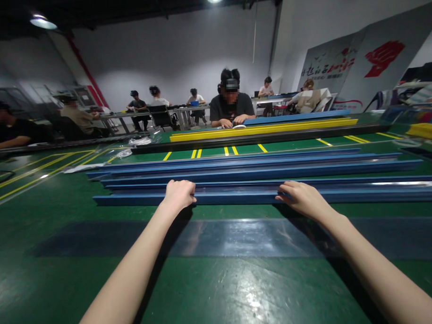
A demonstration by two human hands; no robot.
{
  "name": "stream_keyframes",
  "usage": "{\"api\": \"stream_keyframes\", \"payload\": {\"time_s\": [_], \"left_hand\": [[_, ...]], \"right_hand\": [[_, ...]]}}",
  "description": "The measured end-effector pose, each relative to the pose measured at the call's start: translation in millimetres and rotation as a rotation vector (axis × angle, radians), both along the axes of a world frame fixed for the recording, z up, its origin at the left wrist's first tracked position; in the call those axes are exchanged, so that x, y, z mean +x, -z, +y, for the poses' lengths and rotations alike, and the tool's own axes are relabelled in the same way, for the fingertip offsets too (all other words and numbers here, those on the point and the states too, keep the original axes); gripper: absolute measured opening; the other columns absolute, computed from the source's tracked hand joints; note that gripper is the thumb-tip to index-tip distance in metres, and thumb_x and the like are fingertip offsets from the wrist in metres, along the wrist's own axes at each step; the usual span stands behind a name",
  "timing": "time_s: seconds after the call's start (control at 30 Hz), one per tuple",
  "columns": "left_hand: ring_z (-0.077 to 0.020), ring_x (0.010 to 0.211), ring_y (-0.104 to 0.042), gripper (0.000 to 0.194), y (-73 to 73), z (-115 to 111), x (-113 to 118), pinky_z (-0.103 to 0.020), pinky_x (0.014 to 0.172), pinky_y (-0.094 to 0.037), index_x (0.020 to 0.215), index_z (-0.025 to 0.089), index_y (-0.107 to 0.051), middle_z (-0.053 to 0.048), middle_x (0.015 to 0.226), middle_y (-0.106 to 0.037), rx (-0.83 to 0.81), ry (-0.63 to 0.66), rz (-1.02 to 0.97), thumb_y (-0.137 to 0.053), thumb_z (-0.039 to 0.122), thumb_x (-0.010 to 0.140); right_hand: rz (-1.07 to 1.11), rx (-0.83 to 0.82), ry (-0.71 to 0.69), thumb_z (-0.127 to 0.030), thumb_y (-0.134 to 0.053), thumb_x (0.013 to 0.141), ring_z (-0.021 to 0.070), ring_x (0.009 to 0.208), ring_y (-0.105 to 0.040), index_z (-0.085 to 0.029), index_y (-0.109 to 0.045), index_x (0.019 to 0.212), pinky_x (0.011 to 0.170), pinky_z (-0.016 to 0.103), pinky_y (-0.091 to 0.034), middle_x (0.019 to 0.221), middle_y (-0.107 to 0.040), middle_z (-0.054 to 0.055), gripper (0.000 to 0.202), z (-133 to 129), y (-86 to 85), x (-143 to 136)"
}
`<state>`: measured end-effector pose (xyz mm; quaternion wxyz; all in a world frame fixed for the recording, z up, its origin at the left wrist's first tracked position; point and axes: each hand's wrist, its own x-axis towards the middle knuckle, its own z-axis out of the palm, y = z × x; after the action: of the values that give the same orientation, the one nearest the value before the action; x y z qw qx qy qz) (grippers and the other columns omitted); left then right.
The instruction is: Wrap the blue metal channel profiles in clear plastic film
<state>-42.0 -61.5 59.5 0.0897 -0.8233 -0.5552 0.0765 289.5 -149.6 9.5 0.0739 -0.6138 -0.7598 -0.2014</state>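
Observation:
Both of my arms reach forward to the nearest long blue channel strip (234, 198), which lies across the green table. My left hand (180, 194) is closed over its front edge, left of centre, with the fingertips curled over the rim. Further right, my right hand (299, 195) pinches the same strip, thumb and fingers bent round the front edge. Between the strip and me lies a flat, clear plastic sheet (236, 239), long and shiny. More blue strips (259, 173) rest in parallel just behind the one I hold.
Beyond the blue strips run a black strip (201, 144) and a yellow strip (264, 129). A person (231, 104) sits opposite, hands on the table. Crumpled clear plastic (144, 140) lies at the far left. Yellow lines mark the green table (220, 294). Other people sit at tables behind.

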Motion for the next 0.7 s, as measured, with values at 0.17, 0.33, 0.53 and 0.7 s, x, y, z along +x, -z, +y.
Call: {"api": "stream_keyframes", "payload": {"time_s": [0.17, 0.33, 0.53, 0.7], "left_hand": [[-0.0219, 0.086, -0.060, 0.007, 11.0, -4.9, -6.8, -0.033, 0.074, -0.036, 0.076, 0.021, -0.060, -0.004, 0.090, -0.066, 0.133, 0.047, -0.054, -0.055, 0.025, 0.076], [-0.0239, 0.092, -0.056, 0.012, 21.3, -13.6, -6.9, -0.034, 0.073, -0.034, 0.089, 0.019, -0.056, -0.009, 0.099, -0.062, 0.237, 0.065, -0.093, -0.049, 0.019, 0.080], [-0.0224, 0.099, -0.050, 0.034, 29.8, -9.3, 13.2, -0.033, 0.080, -0.035, 0.100, 0.020, -0.054, -0.006, 0.103, -0.058, 0.185, 0.147, -0.262, -0.047, 0.048, 0.082], [-0.0214, 0.102, -0.048, 0.036, 44.6, 5.0, 40.8, -0.033, 0.082, -0.035, 0.104, 0.020, -0.055, -0.006, 0.108, -0.055, 0.300, 0.160, -0.404, -0.037, 0.046, 0.088]], "right_hand": [[0.039, 0.001, -0.001, -0.033, -0.043, 0.085, 0.0163, 0.071, -0.055, -0.020, -0.056, 0.072, 0.059, 0.026, -0.032, 0.076, -0.061, 0.004, 0.022, 5.0, 1.0, -8.0], [0.118, 0.059, 0.043, -0.031, -0.046, 0.083, 0.0180, 0.074, -0.054, -0.020, -0.058, 0.075, 0.063, 0.028, -0.033, 0.078, -0.062, 0.004, 0.018, 9.1, 5.5, -12.2], [0.149, 0.048, 0.080, -0.031, -0.046, 0.083, 0.0186, 0.077, -0.054, -0.020, -0.059, 0.077, 0.063, 0.028, -0.032, 0.080, -0.062, 0.005, 0.018, 14.7, 6.3, -13.1], [0.137, 0.026, 0.083, -0.035, -0.046, 0.083, 0.0207, 0.081, -0.053, -0.019, -0.060, 0.083, 0.067, 0.030, -0.034, 0.084, -0.063, 0.006, 0.021, 17.5, 6.5, -9.8]]}}
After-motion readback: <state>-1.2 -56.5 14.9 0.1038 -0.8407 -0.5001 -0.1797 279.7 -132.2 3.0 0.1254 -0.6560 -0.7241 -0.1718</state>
